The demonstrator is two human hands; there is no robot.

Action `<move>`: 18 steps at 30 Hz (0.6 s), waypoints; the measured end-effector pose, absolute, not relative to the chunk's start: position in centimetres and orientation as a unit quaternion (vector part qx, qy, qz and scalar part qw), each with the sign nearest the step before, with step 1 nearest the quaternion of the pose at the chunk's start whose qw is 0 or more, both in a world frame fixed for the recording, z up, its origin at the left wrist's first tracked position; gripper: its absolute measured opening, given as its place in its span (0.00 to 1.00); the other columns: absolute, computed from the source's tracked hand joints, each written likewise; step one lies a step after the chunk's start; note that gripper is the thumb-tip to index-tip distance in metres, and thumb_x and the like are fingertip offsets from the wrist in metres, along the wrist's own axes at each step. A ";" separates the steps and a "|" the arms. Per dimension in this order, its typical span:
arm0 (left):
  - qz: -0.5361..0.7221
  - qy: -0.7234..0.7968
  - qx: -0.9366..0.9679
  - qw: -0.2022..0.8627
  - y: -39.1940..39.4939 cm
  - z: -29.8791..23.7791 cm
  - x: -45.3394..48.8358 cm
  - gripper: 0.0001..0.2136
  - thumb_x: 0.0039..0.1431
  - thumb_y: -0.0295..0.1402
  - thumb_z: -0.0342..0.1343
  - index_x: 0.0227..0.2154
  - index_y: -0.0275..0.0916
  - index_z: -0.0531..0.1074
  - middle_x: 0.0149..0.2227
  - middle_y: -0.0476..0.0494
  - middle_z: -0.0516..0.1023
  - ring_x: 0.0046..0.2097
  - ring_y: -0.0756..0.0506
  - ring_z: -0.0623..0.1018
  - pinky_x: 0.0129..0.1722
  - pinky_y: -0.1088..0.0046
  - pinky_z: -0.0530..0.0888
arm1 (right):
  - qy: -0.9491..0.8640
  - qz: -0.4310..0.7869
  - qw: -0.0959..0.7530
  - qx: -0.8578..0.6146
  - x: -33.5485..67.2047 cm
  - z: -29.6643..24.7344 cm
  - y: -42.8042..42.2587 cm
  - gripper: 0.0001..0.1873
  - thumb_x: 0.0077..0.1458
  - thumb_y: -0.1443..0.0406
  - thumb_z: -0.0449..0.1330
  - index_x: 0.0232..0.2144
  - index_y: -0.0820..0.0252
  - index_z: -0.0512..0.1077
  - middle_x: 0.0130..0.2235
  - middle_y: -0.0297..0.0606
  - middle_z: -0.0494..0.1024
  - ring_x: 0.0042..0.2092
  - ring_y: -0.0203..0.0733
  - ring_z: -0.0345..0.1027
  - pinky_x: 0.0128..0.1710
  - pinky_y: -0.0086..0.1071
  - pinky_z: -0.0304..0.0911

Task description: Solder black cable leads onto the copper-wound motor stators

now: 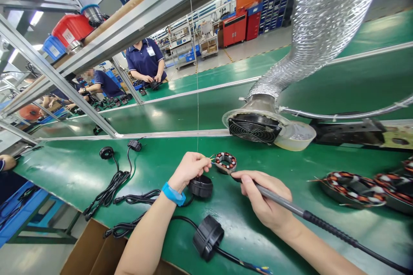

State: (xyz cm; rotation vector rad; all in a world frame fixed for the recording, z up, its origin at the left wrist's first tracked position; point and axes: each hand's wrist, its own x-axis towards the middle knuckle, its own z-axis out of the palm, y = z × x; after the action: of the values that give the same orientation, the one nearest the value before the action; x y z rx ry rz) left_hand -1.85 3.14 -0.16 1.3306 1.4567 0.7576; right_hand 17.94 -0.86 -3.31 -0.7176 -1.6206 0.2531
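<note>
My left hand [192, 168], with a blue wristband [174, 194], is closed in a pinch on thin coloured wires [212, 160] beside a small motor stator [226, 161]. The stator is a ring with copper windings and white parts, lying on the green bench. In my right hand [267, 200] is a grey soldering iron [280, 200], its tip end at the stator's near edge. Under my left hand sits a round black cap [201, 187] with a cable. A second black cap [208, 238] lies nearer me, its cable ending in loose coloured wires [263, 270].
A fume extractor fan [254, 129] with a silver duct [274, 73] stands behind the stator. More stators [353, 189] lie at right. Coiled black cables [109, 193] are at left, above a cardboard box [92, 249]. A co-worker [146, 62] works across the line.
</note>
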 end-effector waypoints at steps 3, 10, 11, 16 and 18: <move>0.313 0.599 0.549 0.491 3.1 -0.2 -1.9 0.09 0.55 0.31 0.54 0.22 0.33 0.72 0.21 0.50 0.71 0.17 0.57 0.62 0.18 0.79 0.55 | -0.706 0.121 0.621 -0.318 17.9 -3.4 -0.8 0.10 0.64 0.69 0.55 0.34 0.58 0.76 0.25 0.31 0.78 0.24 0.34 0.73 0.29 0.29 0.68; 0.317 0.595 0.550 0.493 3.2 -0.4 -1.8 0.10 0.55 0.32 0.54 0.23 0.32 0.73 0.21 0.50 0.72 0.17 0.57 0.62 0.17 0.80 0.54 | -0.694 0.153 0.622 -0.327 17.7 -3.7 -0.8 0.10 0.65 0.68 0.54 0.35 0.58 0.76 0.20 0.26 0.72 0.21 0.31 0.69 0.27 0.26 0.66; 0.317 0.594 0.550 0.494 3.3 -0.4 -1.8 0.09 0.55 0.31 0.54 0.23 0.32 0.73 0.21 0.50 0.72 0.17 0.58 0.62 0.17 0.80 0.54 | -0.693 0.158 0.622 -0.329 17.7 -3.7 -0.8 0.10 0.66 0.68 0.54 0.35 0.59 0.76 0.20 0.26 0.72 0.21 0.30 0.69 0.27 0.25 0.65; 0.316 0.593 0.549 0.497 3.2 -0.5 -1.9 0.09 0.55 0.31 0.55 0.23 0.32 0.73 0.21 0.50 0.72 0.17 0.58 0.62 0.17 0.80 0.54 | -0.675 0.199 0.620 -0.347 17.7 -4.0 -1.0 0.11 0.66 0.67 0.54 0.36 0.58 0.76 0.20 0.25 0.71 0.20 0.30 0.68 0.25 0.25 0.65; 0.316 0.595 0.548 0.496 3.2 -0.5 -1.9 0.09 0.55 0.31 0.54 0.23 0.32 0.73 0.21 0.50 0.72 0.17 0.58 0.62 0.17 0.80 0.55 | -0.663 0.209 0.625 -0.354 17.8 -4.3 -1.0 0.11 0.67 0.66 0.54 0.36 0.58 0.76 0.20 0.25 0.71 0.20 0.30 0.68 0.25 0.25 0.64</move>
State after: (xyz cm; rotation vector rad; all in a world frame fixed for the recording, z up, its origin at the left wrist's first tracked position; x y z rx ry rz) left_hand -1.91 3.19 -0.47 1.3284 1.4403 0.7648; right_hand 17.82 -0.98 -4.30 -0.8122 -1.5220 0.4796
